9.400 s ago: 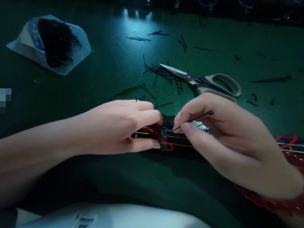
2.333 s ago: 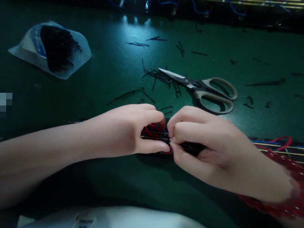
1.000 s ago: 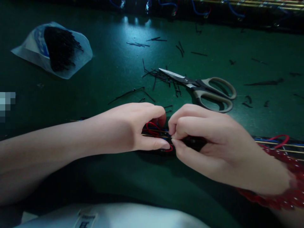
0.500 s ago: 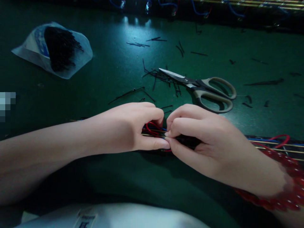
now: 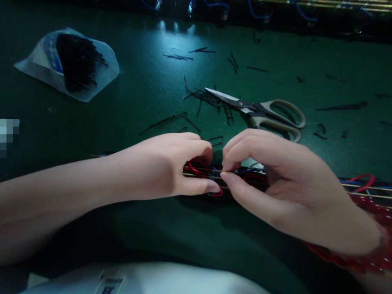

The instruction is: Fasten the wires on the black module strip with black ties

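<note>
A long dark strip with brass-coloured rods (image 5: pixel 367 190) and red and blue wires lies across the table under both hands. My left hand (image 5: pixel 171 165) grips it, thumb on the near side and curled fingers on the far side, around a loop of red wire (image 5: pixel 192 166). Just to the right, my right hand (image 5: pixel 275 175) is closed in a pinch over the strip, thumb against fingertips. Whatever lies in that pinch is too small to make out. A red beaded bracelet (image 5: pixel 367 255) circles the right wrist.
Scissors (image 5: pixel 245 107) with grey-and-black handles lie beyond the right hand. Thin black ties and cut pieces (image 5: pixel 203 98) are scattered over the green table (image 5: pixel 137 81). A clear bag (image 5: pixel 107 71) of black ties sits at left. Another wired strip (image 5: pixel 275 24) runs along the back.
My right hand has drawn back slightly to the right, away from the left thumb, still pinched, and now covers part of the scissors' handle. My left hand stays almost where it was.
</note>
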Demonstrator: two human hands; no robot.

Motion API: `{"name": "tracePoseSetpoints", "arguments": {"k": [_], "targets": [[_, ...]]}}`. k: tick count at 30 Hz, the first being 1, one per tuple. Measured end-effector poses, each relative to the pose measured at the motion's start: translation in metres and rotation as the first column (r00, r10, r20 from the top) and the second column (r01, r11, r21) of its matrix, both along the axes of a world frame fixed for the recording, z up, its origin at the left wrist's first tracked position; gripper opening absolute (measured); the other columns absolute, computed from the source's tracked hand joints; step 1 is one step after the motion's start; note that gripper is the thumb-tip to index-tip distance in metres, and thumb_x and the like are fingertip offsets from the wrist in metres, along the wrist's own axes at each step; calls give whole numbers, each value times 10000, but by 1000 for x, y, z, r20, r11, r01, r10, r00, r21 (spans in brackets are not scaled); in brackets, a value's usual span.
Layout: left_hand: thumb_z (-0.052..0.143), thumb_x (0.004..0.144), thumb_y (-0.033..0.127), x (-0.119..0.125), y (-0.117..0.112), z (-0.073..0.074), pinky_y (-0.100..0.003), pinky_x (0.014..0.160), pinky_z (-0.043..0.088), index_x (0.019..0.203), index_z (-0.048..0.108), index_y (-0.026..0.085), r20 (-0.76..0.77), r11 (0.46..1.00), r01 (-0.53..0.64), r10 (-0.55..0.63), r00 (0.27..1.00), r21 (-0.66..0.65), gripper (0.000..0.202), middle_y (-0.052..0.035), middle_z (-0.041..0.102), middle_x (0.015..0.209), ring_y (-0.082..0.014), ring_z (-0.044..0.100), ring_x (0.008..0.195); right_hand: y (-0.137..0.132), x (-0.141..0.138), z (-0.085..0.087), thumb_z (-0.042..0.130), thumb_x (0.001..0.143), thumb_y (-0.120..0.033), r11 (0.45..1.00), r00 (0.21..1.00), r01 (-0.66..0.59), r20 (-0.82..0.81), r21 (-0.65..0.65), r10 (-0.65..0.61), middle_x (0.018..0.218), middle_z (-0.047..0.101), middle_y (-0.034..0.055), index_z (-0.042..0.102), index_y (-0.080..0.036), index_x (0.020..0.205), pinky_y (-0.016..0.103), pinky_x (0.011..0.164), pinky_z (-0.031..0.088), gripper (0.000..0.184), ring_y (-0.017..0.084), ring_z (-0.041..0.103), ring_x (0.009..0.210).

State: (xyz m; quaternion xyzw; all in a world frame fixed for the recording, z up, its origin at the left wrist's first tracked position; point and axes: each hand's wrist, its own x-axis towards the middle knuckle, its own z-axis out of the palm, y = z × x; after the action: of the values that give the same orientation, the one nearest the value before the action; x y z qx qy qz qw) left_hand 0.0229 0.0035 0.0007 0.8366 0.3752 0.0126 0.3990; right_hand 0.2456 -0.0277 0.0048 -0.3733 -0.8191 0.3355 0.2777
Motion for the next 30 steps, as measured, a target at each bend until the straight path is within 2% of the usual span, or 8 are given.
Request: {"name": "tracePoseSetpoints", "arguments": {"k": [3,8,12,18,23,26,30], "targets": [[715,915,426,1,-1,2,-246,710,408,954,659,224,-17,1000,-9,9,1000,-5,213,26,635,899,-131,574,813,2,0,-1,609,895,-95,1000,1000,-10,4,-8,10,839,669,16,600,-218,820,270,638,516,145,147,627,750],[727,908,350,2,-4,4,-250,685,371,843,606,211,-7,1000,-9,9,1000,26,195,37,581,832,-123,528,765,4,1,-4,597,911,-67,991,984,-129,130,23,125,875,668,47,620,-190,771,233,607,465,188,127,587,723],[754,888,332,3,-5,4,-251,681,361,836,607,206,-28,1000,-28,29,999,12,201,38,558,820,-122,517,760,3,1,-3,591,922,-64,991,983,-135,132,27,130,867,657,49,632,-184,760,232,618,461,206,124,579,719],[736,891,386,3,-5,6,-269,663,361,835,592,200,-82,999,-47,48,995,14,241,18,528,858,-133,503,752,3,0,-3,600,920,-68,992,984,-129,123,15,126,863,666,45,639,-186,757,231,599,462,205,120,582,701],[732,903,384,3,-6,7,-281,710,385,875,608,197,-65,997,-54,57,996,47,226,2,542,921,-145,515,806,3,0,-3,595,920,-74,991,983,-133,133,25,128,860,668,50,647,-179,756,228,588,453,202,118,577,700],[739,900,395,4,-4,6,-281,674,358,815,557,208,-65,998,-50,52,997,40,275,21,540,836,-143,495,764,3,0,-3,589,918,-69,991,982,-133,139,27,128,863,670,50,646,-183,759,240,601,455,204,126,576,710],[718,904,495,2,-2,5,-281,599,310,755,489,225,-59,999,-45,46,997,18,384,45,529,736,-131,459,671,4,1,-1,588,918,-66,990,978,-141,156,21,136,866,673,52,652,-183,769,250,609,452,199,133,575,716]]}}
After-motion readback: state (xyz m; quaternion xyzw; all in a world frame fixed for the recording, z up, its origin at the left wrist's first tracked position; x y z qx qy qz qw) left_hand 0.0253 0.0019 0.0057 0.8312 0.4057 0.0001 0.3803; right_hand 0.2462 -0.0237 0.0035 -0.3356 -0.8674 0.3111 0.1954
